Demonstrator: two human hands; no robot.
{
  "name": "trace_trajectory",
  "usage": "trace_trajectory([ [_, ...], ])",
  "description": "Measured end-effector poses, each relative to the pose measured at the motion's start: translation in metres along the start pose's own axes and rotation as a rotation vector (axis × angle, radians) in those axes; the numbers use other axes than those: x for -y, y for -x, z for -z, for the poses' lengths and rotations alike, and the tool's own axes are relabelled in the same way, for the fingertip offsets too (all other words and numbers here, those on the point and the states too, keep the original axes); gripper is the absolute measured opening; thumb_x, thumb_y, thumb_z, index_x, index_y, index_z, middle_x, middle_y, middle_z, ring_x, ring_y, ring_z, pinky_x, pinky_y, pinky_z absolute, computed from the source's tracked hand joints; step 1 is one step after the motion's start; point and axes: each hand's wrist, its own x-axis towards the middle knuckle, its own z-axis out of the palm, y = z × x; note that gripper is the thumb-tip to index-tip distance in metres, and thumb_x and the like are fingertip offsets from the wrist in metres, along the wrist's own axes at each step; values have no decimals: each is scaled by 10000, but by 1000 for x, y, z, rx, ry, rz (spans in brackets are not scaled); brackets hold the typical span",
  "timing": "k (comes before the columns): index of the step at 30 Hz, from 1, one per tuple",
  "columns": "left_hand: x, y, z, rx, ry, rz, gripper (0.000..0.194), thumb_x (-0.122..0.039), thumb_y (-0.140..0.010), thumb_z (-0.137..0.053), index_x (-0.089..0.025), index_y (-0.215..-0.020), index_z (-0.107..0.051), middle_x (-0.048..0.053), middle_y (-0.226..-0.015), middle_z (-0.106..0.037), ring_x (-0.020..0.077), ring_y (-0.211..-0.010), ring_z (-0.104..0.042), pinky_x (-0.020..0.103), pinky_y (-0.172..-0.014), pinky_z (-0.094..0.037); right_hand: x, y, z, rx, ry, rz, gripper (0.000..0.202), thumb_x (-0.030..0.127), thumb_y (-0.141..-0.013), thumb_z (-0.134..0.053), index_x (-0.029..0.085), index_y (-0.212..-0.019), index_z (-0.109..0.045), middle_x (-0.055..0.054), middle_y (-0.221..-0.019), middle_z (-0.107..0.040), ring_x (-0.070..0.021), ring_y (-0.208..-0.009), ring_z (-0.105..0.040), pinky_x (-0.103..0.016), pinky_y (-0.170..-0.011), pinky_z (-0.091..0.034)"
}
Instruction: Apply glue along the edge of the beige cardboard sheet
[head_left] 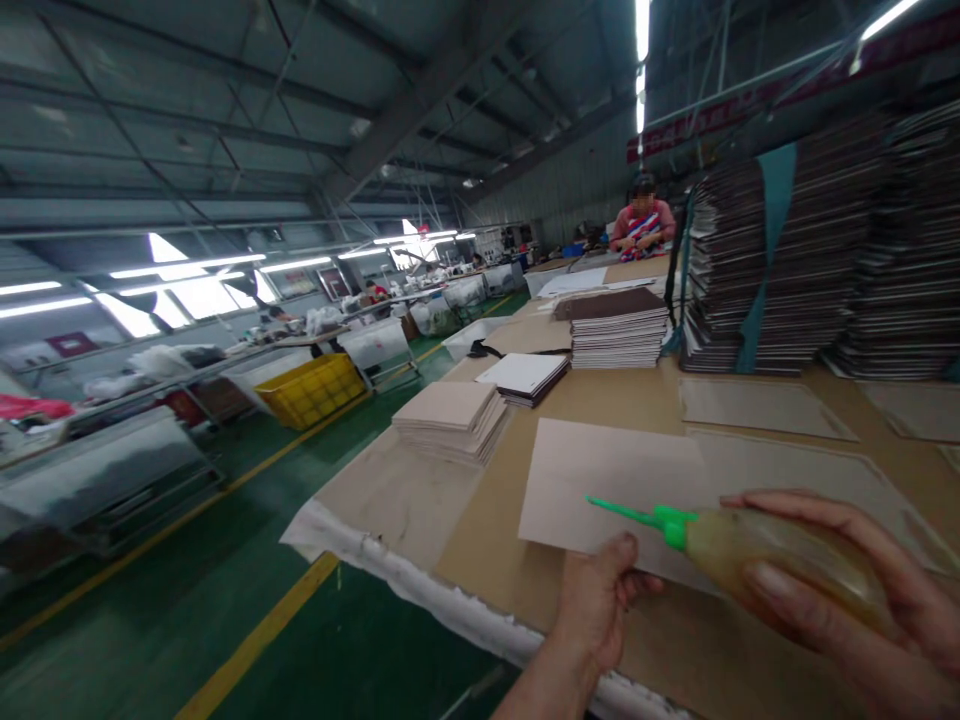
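1. Glue work going on: the right hand [847, 600] is wrapping its fingers around a soft clear plastic squeeze bottle of yellowish liquid [780, 570], gripping it round the belly, with its green pointed nozzle [626, 514] aiming left over a flat grey cardboard sheet [607, 485].

2. That grey sheet is lying flat on the brown cardboard-covered worktable [600, 395], right at the near edge in front of the person.

3. The left hand [600, 600] is sitting at the sheet's near edge, thumb pressing on the board. Whether the other fingers are curling under it, I can't tell, they're hidden.

4. Handling guess: the bottle is looking light and squishy, so it's probably giving under the fingers. Holding it mid-body seems right, and the sides may be slick if glue is on them.

5. The sheet is looking thin, stiff and light, likely sliding easily on the table, so pinning it by an edge makes sense.

6. Other stuff around: a low pile of beige boards [450, 418], a small stack of white-topped panels [525, 378], a brown-topped stack [616, 328], and tall dark piles strapped with teal bands [765, 265].

7. A co-worker in a pink striped top [643, 222] is sitting at the far end, and a yellow plastic crate [311, 388] is standing on the green floor.
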Motion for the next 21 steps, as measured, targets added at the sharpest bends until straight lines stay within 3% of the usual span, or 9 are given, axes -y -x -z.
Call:
trace_trajectory([
  [3,5,0,1,32,-31,-41,524,-342,-629,-1001,-113,-1057,-802,124,-1058,-800,210,-808,-717,241,-550,-584,18,-12,-26,73,27,301,308,564,-905,-779,326,-1097,-746,-40,-1014,-751,-223,-821,-743,-249,-674,-643],
  [7,12,-1,3,110,-60,-69,491,-357,-714,-958,-120,-1110,-792,121,-1065,-792,207,-823,-702,242,-586,-554,28,-25,-44,155,88,521,211,424,-999,-718,283,-1154,-697,-41,-1057,-719,-193,-893,-722,-230,-722,-603],
  [13,11,3,0,91,-105,-85,441,-350,-707,-934,-133,-1071,-811,84,-934,-779,191,-738,-651,256,-577,-505,23,-27,-47,216,197,645,221,409,-1048,-662,250,-1200,-646,-80,-1097,-689,-228,-960,-696,-301,-757,-582],
  [17,7,9,-3,90,-94,-82,430,-352,-685,-933,-145,-1041,-809,88,-947,-775,202,-742,-647,275,-587,-485,28,-26,-48,222,205,667,204,404,-1049,-664,251,-1183,-650,-69,-1063,-685,-216,-939,-690,-281,-742,-578],
  [21,7,9,-5,99,-90,-64,415,-412,-662,-938,-146,-947,-795,100,-939,-771,229,-804,-666,323,-729,-534,33,-22,-46,354,176,667,180,387,-1046,-658,258,-1171,-663,-62,-1021,-682,-203,-881,-699,-245,-691,-589],
])
